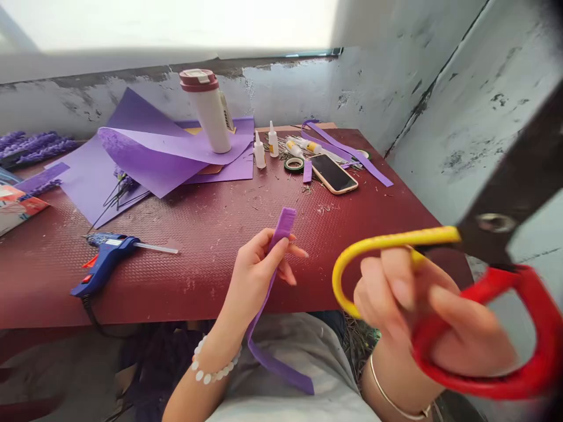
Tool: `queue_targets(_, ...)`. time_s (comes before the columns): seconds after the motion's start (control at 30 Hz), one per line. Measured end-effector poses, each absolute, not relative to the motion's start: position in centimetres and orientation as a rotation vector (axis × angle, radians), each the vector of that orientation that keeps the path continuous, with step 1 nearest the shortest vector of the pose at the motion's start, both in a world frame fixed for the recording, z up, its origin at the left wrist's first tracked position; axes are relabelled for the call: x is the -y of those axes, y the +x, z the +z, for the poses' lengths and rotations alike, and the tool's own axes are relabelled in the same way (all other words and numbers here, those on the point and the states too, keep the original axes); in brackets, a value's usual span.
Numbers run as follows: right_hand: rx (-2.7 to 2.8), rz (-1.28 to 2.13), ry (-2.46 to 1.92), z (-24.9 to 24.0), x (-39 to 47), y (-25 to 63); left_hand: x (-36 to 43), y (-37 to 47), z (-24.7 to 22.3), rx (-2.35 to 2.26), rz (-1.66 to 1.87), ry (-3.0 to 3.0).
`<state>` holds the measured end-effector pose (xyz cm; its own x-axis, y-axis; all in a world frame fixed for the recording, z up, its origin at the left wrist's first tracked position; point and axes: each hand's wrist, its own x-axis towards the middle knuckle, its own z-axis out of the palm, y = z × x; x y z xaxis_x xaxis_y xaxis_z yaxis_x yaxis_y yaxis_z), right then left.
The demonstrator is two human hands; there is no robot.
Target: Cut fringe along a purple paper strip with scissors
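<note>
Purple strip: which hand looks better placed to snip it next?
Probably the right hand: it holds the scissors, while the left hand pinches the purple strip near its upper end.

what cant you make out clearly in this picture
All in the head view:
Scissors: blade tips, cut off by the right edge.
Right hand: finger detail, blurred.
Purple strip: its gripped stretch, hidden by the left hand.
White bottles: any print, too small.
Cord: far end, lost in shadow below the table.
</note>
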<state>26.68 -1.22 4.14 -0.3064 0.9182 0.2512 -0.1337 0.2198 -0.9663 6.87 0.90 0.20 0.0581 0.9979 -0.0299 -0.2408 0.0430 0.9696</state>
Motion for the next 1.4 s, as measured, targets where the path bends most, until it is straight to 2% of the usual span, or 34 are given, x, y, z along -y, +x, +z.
queue_targets(0.07, 1.389, 1.100, -0.994, 3.7, 0.6, 26.6, -0.9, 6.4, 0.0, -0.992, 1.255, 1.031)
queue_targets(0.17, 1.632, 0.416, -1.555, 2.2, 0.0, 27.1, -0.7, 5.9, -0.1, -0.974, 1.257, 1.004)
queue_targets(0.23, 1.904, 0.287, -1.691, 1.2, -0.2, 27.6, -0.8, 5.7, -0.2, -0.971, 1.267, 0.992)
queue_targets(0.43, 2.129, 0.309, -1.667, 0.2, 0.0, 28.9, -2.4, 6.1, -1.7, -0.923, 1.426, 0.904)
queue_targets(0.8, 2.212, 0.359, -1.750, 0.0, -0.1, 27.8, -3.0, 5.2, -2.2, -0.818, 1.241, 0.887)
queue_targets(1.03, 2.233, 0.343, -1.769, 0.1, 0.3, 28.3, -3.0, 4.9, -2.1, -0.789, 1.297, 0.850)
queue_targets(1.23, 2.289, 0.497, -1.679, 0.9, 0.6, 27.7, -2.9, 5.0, -2.1, -0.775, 1.239, 0.892)
queue_targets(1.4, 2.295, 0.495, -1.685, 1.0, 0.7, 27.4, -2.6, 5.0, -2.6, -0.801, 1.209, 0.952)
